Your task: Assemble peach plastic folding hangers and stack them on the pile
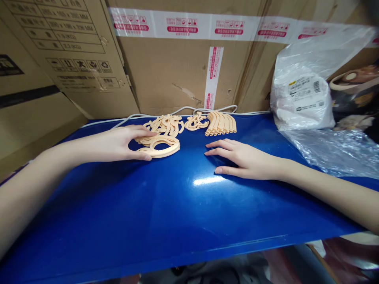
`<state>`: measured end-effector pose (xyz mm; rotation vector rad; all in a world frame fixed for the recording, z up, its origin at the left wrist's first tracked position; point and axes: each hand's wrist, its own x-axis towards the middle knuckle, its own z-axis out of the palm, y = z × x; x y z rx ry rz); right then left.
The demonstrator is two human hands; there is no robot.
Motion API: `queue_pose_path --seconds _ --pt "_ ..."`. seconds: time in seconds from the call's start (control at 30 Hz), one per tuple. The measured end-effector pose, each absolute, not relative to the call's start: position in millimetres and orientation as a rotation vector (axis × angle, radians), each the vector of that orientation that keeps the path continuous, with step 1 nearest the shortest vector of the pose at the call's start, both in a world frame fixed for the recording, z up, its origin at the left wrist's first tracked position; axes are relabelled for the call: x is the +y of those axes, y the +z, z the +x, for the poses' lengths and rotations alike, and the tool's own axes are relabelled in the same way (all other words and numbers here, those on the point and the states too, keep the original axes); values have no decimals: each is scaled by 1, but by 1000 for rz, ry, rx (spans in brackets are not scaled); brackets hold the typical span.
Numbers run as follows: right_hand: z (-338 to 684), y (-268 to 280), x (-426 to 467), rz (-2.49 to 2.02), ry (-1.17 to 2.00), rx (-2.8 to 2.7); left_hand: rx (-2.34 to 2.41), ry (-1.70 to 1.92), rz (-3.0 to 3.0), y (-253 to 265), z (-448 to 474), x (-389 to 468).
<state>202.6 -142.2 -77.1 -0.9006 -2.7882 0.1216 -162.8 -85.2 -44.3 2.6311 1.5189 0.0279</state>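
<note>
On the far part of the blue table (177, 205), my left hand (130, 142) spans a stack of cream curved pieces (170, 150), thumb on the near edge and fingers on the far edge. These pieces look like flat arcs around an oval gap. Behind them lies a tangled pile of cream wavy pieces (168, 125). A smaller group of cream hooked pieces (196, 121) sits right of that pile. Further right, cream curved tubes (221, 123) lie side by side in a neat row. My right hand (241, 158) rests low over the table with fingers apart, holding nothing.
Cardboard boxes (177, 71) with printed tape stand along the back and left. A white cable (130, 117) runs along the table's rear edge. At right are a white plastic bag (302, 94) with a label and a clear plastic sheet (340, 152).
</note>
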Motion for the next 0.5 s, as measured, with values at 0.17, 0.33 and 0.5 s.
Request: queue_pose_path --seconds 0.17,0.33,0.5 --pt "202 -77 -143 -904 130 -2784 1533 9 2623 -43 -160 -87" --pt "202 -77 -143 -898 145 -2773 1533 -42 2576 -37 -152 -95" --pt "203 -78 -142 -886 171 -2756 1532 -59 2579 -36 -151 -95"
